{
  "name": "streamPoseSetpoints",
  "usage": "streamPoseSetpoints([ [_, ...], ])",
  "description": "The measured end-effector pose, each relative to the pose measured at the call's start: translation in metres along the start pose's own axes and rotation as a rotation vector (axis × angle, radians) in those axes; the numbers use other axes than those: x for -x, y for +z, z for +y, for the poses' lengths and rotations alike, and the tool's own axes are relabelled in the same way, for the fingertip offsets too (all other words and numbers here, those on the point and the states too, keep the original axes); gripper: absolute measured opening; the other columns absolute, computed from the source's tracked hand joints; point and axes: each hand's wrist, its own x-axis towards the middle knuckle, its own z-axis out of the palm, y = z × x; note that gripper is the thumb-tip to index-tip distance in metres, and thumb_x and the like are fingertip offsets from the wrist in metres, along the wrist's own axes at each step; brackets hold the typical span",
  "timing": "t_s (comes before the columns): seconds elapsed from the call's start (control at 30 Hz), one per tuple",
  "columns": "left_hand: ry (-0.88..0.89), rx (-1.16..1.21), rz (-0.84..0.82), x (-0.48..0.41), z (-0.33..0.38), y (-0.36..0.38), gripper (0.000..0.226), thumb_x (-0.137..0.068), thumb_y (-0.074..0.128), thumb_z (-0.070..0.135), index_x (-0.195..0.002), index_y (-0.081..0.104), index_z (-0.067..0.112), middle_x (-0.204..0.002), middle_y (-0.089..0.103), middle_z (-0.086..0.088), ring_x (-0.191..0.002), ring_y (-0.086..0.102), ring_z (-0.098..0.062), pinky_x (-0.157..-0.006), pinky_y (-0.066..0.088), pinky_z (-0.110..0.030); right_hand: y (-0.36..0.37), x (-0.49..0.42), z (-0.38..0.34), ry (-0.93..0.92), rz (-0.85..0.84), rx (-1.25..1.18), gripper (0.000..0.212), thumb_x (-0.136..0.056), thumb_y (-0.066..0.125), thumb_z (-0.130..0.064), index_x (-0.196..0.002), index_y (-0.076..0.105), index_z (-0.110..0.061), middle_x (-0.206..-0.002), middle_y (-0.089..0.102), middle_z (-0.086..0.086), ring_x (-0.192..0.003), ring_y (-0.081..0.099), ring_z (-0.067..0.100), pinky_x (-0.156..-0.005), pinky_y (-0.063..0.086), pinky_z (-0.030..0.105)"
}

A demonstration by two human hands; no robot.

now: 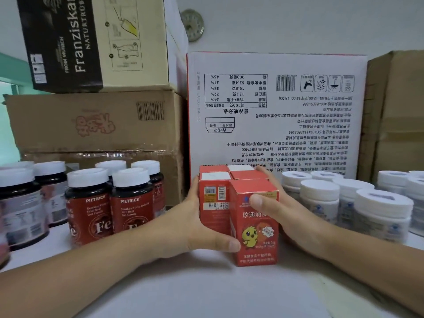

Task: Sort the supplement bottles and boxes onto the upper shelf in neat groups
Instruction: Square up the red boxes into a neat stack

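Note:
Several red supplement boxes (238,203) stand upright in a tight cluster on the white shelf (206,290), the front one printed with a yellow chick. My left hand (195,228) wraps the cluster's left side, thumb across the front. My right hand (282,210) clasps the right side, thumb on the front box's upper face. Dark bottles with red labels and white caps (110,203) are grouped to the left. White bottles with white caps (358,205) are grouped to the right.
Behind the boxes stands a large white carton with red edges (286,115). Brown cartons (96,125) are stacked at the back left under a Franziskaner carton (91,42). Another brown carton (399,111) stands at the back right. A round clock (192,25) hangs on the wall.

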Motion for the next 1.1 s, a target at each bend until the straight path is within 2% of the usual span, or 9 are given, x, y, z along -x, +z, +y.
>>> streamPoseSetpoints([
  [0.13, -0.007, -0.031, -0.018, 0.001, 0.0, -0.001, 0.11, -0.07, 0.081, -0.002, -0.142, 0.013, 0.046, -0.114, 0.068, 0.018, -0.106, 0.066, -0.003, -0.078, 0.053, -0.016, 0.003, 0.005, -0.004, -0.029, 0.021, -0.022, 0.064, -0.069, 0.069, -0.048, -0.114, 0.025, -0.06, -0.103, 0.069, -0.027, -0.097, 0.068, 0.003, -0.071, 0.055, 0.019],
  [0.23, -0.013, -0.032, -0.022, 0.001, -0.001, -0.001, 0.114, -0.068, 0.082, 0.0, -0.143, 0.01, 0.046, -0.116, 0.067, 0.018, -0.107, 0.066, -0.004, -0.079, 0.053, -0.016, 0.004, 0.009, -0.008, -0.028, 0.025, 0.0, 0.049, -0.073, 0.058, -0.044, -0.103, 0.024, -0.061, -0.096, 0.066, -0.035, -0.093, 0.066, -0.006, -0.067, 0.051, 0.011],
  [0.33, -0.013, -0.028, -0.027, 0.001, 0.0, -0.001, 0.117, -0.062, 0.083, 0.006, -0.145, 0.009, 0.043, -0.119, 0.066, 0.017, -0.109, 0.065, -0.005, -0.081, 0.053, -0.018, 0.005, 0.011, -0.011, -0.036, 0.025, 0.004, 0.042, -0.079, 0.059, -0.047, -0.099, 0.025, -0.06, -0.09, 0.065, -0.038, -0.089, 0.065, -0.01, -0.064, 0.05, 0.008],
  [0.5, -0.008, -0.015, -0.035, -0.001, -0.003, -0.003, 0.116, -0.062, 0.087, 0.01, -0.143, 0.012, 0.047, -0.119, 0.066, 0.02, -0.113, 0.063, -0.005, -0.085, 0.052, -0.018, 0.005, 0.01, -0.011, -0.035, -0.001, -0.009, 0.047, -0.079, 0.064, -0.05, -0.104, 0.026, -0.061, -0.1, 0.066, -0.033, -0.096, 0.066, -0.005, -0.068, 0.052, 0.012],
  [0.67, 0.026, -0.038, -0.034, -0.002, -0.008, -0.011, 0.109, -0.065, 0.085, 0.024, -0.144, 0.014, 0.052, -0.135, 0.058, 0.015, -0.126, 0.054, -0.008, -0.109, 0.04, -0.038, 0.0, 0.012, -0.011, -0.038, -0.008, -0.044, 0.076, -0.055, 0.066, -0.06, -0.118, 0.023, -0.058, -0.105, 0.066, -0.033, -0.101, 0.066, -0.002, -0.073, 0.053, 0.014],
  [0.87, 0.038, -0.051, -0.014, -0.003, -0.011, -0.011, 0.105, -0.07, 0.085, 0.022, -0.143, 0.017, 0.052, -0.133, 0.06, 0.013, -0.125, 0.056, -0.01, -0.109, 0.04, -0.041, 0.002, 0.014, -0.013, -0.045, -0.026, -0.009, 0.088, -0.061, 0.07, -0.053, -0.132, 0.018, -0.05, -0.106, 0.067, -0.03, -0.099, 0.066, -0.003, -0.071, 0.052, 0.012],
  [0.93, 0.038, -0.057, -0.008, -0.003, -0.011, -0.01, 0.106, -0.069, 0.086, 0.022, -0.144, 0.017, 0.051, -0.133, 0.06, 0.012, -0.124, 0.057, -0.01, -0.108, 0.041, -0.042, 0.004, 0.015, -0.013, -0.039, -0.025, 0.005, 0.082, -0.069, 0.069, -0.046, -0.13, 0.015, -0.051, -0.101, 0.065, -0.036, -0.096, 0.065, -0.008, -0.068, 0.05, 0.009],
  [1.03, 0.028, -0.066, 0.011, -0.003, -0.01, -0.008, 0.104, -0.071, 0.084, 0.019, -0.145, 0.016, 0.047, -0.129, 0.062, 0.015, -0.121, 0.059, -0.007, -0.107, 0.043, -0.039, 0.004, 0.015, -0.015, -0.033, -0.018, 0.0, 0.06, -0.071, 0.063, -0.038, -0.111, 0.023, -0.056, -0.092, 0.064, -0.04, -0.09, 0.064, -0.014, -0.065, 0.048, 0.006],
  [1.1, 0.025, -0.07, 0.019, -0.003, -0.01, -0.008, 0.104, -0.07, 0.084, 0.02, -0.145, 0.017, 0.046, -0.128, 0.063, 0.015, -0.12, 0.059, -0.006, -0.106, 0.043, -0.038, 0.004, 0.015, -0.015, -0.018, -0.007, 0.01, 0.055, -0.07, 0.063, -0.039, -0.101, 0.022, -0.059, -0.087, 0.062, -0.045, -0.086, 0.062, -0.018, -0.063, 0.047, 0.004],
])
